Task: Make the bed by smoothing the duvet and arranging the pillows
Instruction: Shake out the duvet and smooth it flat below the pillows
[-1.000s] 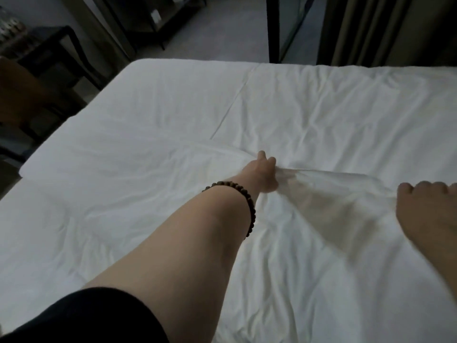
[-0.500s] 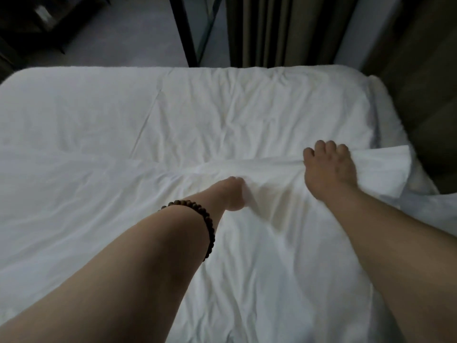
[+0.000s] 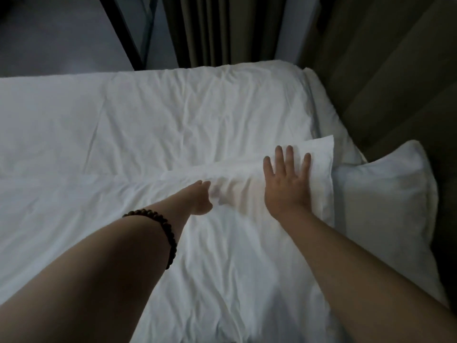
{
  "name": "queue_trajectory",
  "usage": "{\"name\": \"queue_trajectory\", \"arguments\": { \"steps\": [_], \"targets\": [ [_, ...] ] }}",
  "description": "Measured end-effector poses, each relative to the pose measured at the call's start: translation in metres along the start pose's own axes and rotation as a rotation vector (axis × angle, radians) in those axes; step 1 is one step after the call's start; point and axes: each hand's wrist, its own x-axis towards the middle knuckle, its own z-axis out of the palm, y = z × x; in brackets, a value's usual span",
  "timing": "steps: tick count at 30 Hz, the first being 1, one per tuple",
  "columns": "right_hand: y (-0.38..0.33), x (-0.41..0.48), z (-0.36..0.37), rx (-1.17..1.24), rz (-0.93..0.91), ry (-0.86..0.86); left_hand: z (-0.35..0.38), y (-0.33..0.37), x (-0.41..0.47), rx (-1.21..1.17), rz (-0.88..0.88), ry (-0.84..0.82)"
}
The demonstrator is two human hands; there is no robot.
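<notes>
- Left hand (image 3: 200,200) pinches a raised fold of the white duvet (image 3: 222,263), which lies across the bed
- Right hand (image 3: 284,186) rests flat, fingers spread, on the duvet's top corner
- Pillow (image 3: 385,194) lies just right of that corner
- Bracelet (image 3: 164,231) on the left wrist

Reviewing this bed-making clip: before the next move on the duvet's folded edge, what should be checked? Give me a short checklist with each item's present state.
1. Grip of the left hand on the duvet fold: ok, the fingers pinch the cloth.
2. Flat press of the right hand near the duvet's top edge: ok, the fingers are straight and spread.
3. Smoothness of the duvet: not ok, creases run between and below the hands.
4. Pillows arranged: cannot tell, only one pillow shows, at the right beside the duvet corner.
5. The bracelet free of the cloth: ok, it sits on the left wrist, back from the fold.
</notes>
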Motion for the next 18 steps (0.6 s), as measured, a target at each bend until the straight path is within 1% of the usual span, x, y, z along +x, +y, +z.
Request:
{"name": "queue_trajectory", "arguments": {
  "steps": [3,4,5,7,9,10,12,14,16,18],
  "targets": [
    [0.023,-0.002,-0.003,0.191,0.369,0.097,-0.015,0.001,0.000,-0.008,0.015,0.032],
    [0.029,-0.004,-0.001,0.249,0.448,0.110,-0.019,0.002,-0.001,-0.011,0.016,0.034],
    [0.032,-0.006,0.002,0.276,0.496,0.112,-0.021,0.005,-0.001,-0.010,0.015,0.031],
    [0.034,-0.012,0.008,0.299,0.547,0.053,-0.023,0.011,-0.005,0.001,0.006,0.020],
    [0.036,-0.013,0.004,0.386,0.526,0.007,-0.024,0.016,-0.006,0.005,0.015,0.015],
    [0.038,-0.009,-0.001,0.399,0.459,0.015,-0.024,0.018,-0.006,-0.001,0.018,0.012],
    [0.045,0.006,-0.015,0.309,0.265,0.050,-0.025,0.021,-0.004,-0.006,0.023,0.003],
    [0.054,0.028,-0.029,0.234,0.132,0.070,-0.027,0.024,-0.003,-0.018,0.033,0.001],
    [0.061,0.045,-0.035,0.241,0.067,0.089,-0.026,0.029,-0.002,-0.014,0.059,0.015],
    [0.063,0.050,-0.025,0.272,0.049,0.103,-0.024,0.033,-0.002,-0.016,0.095,0.013]
  ]
}}
